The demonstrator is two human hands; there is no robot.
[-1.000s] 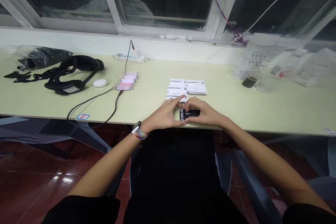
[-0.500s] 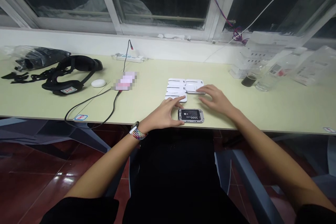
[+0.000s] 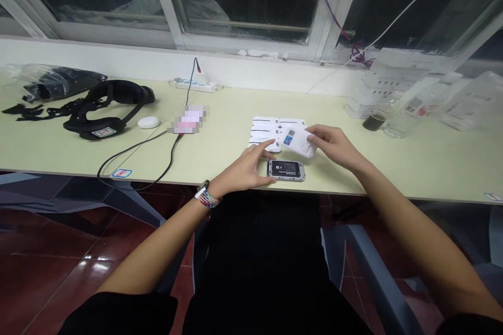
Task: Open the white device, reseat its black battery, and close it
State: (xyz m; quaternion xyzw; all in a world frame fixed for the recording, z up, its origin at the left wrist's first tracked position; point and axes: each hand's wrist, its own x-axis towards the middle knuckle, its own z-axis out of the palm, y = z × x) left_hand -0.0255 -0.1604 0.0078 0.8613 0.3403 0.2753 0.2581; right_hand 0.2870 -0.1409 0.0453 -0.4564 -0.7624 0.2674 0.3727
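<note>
My right hand (image 3: 330, 145) pinches the edge of a white cover (image 3: 299, 142), which is tilted above the table and shows a blue sticker. Below it lies a small device (image 3: 286, 170) with a black 3000mAh battery showing. My left hand (image 3: 245, 168) rests at the device's left end, thumb and fingers spread apart around that side. Several white cases (image 3: 264, 128) with black lines and a W mark lie behind my hands, close together.
On the pale table (image 3: 220, 152), a black headset (image 3: 108, 110), a white oval case (image 3: 148, 122), a blurred pink item (image 3: 190, 119) and a cable are left. Bottles (image 3: 401, 118) and white boxes (image 3: 381, 81) stand right. A power strip (image 3: 195, 85) lies behind.
My right hand has lifted the white cover off the group of cases and brought it, tilted, toward the device. My left hand has stayed at the device.
</note>
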